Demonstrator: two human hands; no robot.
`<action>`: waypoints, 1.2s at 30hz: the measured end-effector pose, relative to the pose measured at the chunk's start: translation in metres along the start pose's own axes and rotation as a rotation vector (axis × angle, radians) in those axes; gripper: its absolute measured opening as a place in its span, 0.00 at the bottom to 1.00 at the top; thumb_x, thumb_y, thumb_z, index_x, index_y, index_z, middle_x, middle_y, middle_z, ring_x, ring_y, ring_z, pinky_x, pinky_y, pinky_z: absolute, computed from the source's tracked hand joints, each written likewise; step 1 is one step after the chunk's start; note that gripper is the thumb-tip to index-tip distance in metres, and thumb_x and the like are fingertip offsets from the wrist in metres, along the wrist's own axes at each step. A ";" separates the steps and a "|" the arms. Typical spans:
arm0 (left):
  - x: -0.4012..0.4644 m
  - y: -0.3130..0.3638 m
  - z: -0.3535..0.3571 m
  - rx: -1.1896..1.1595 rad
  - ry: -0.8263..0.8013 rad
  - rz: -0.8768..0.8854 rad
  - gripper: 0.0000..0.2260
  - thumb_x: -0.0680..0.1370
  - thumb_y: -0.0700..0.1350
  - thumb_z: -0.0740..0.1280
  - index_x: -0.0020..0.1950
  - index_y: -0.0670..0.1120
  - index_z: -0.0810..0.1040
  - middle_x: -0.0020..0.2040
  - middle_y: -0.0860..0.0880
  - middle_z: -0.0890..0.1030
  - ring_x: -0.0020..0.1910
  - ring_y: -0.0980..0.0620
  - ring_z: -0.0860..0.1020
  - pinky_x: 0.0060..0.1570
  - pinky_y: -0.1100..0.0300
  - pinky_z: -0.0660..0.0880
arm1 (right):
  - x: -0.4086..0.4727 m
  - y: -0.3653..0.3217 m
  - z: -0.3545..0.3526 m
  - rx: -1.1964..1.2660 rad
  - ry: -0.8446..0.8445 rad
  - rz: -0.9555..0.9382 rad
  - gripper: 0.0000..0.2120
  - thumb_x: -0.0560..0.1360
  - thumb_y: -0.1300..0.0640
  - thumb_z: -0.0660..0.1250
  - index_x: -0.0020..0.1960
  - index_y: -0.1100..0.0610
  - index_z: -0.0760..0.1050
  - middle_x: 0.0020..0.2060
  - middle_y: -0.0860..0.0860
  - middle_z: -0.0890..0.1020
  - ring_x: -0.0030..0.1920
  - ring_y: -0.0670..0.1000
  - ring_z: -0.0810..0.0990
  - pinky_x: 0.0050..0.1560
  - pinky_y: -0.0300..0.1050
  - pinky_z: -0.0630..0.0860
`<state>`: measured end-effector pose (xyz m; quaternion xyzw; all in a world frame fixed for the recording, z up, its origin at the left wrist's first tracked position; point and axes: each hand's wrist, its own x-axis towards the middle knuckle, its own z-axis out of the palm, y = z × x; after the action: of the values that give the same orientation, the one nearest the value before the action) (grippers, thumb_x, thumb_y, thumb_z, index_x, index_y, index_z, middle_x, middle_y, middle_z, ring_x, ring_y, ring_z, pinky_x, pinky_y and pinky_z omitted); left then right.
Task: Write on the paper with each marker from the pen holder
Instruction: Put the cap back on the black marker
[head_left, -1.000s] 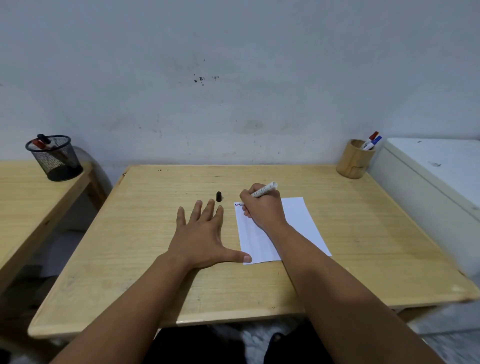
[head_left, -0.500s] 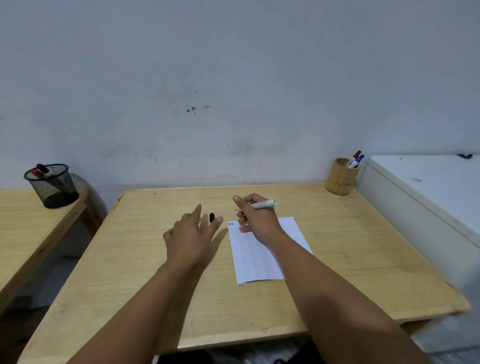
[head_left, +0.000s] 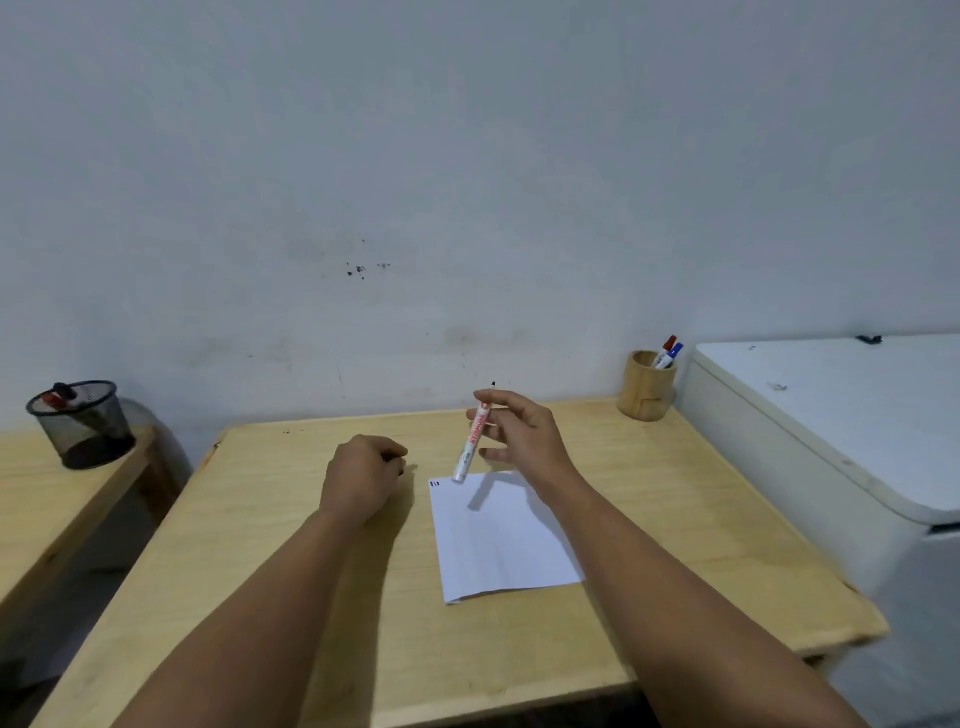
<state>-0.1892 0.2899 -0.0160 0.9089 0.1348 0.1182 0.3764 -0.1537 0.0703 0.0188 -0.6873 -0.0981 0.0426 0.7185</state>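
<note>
A white marker (head_left: 474, 439) with red lettering is held in my right hand (head_left: 522, 436) above the far edge of the paper (head_left: 501, 540). It is uncapped, with its black tip pointing up and its rear end down near the paper. My left hand (head_left: 361, 475) is curled into a fist on the table left of the paper, and a bit of the black cap (head_left: 401, 469) shows at its fingertips. Small ink marks (head_left: 435, 484) sit at the paper's far left corner. The wooden pen holder (head_left: 645, 389) at the table's far right corner holds a red and a blue marker (head_left: 667, 351).
The wooden table (head_left: 649, 545) stands against a white wall. A white chest-like appliance (head_left: 831, 415) sits close on the right. A second table on the left carries a black mesh cup (head_left: 83, 423) with markers in it.
My right hand lifted the marker off the paper and turned its tip upward. My left hand left the table beside the paper, moved to the black cap and closed over it. The view tilted up.
</note>
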 end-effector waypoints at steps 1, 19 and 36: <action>0.001 0.006 -0.005 -0.116 -0.006 -0.032 0.07 0.77 0.38 0.71 0.53 0.45 0.87 0.48 0.48 0.88 0.47 0.53 0.84 0.56 0.53 0.80 | -0.002 -0.002 -0.002 0.031 0.019 -0.016 0.14 0.85 0.65 0.62 0.55 0.51 0.84 0.47 0.54 0.87 0.47 0.51 0.86 0.43 0.45 0.84; -0.012 0.097 -0.054 -0.608 -0.080 0.035 0.05 0.79 0.39 0.72 0.49 0.40 0.87 0.47 0.42 0.88 0.45 0.51 0.86 0.57 0.49 0.83 | -0.026 -0.032 0.003 -0.345 -0.087 -0.118 0.10 0.77 0.62 0.75 0.57 0.53 0.84 0.47 0.50 0.86 0.36 0.49 0.84 0.38 0.41 0.79; -0.007 0.159 0.015 -0.427 -0.313 0.104 0.18 0.84 0.40 0.58 0.73 0.46 0.75 0.64 0.44 0.81 0.60 0.45 0.82 0.58 0.47 0.81 | 0.002 -0.023 -0.077 -0.454 0.036 -0.092 0.12 0.78 0.63 0.72 0.57 0.48 0.84 0.39 0.48 0.79 0.37 0.52 0.80 0.43 0.47 0.77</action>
<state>-0.1665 0.1700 0.0865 0.8218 0.0001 0.0213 0.5693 -0.1377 -0.0060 0.0389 -0.8267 -0.1237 -0.0257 0.5483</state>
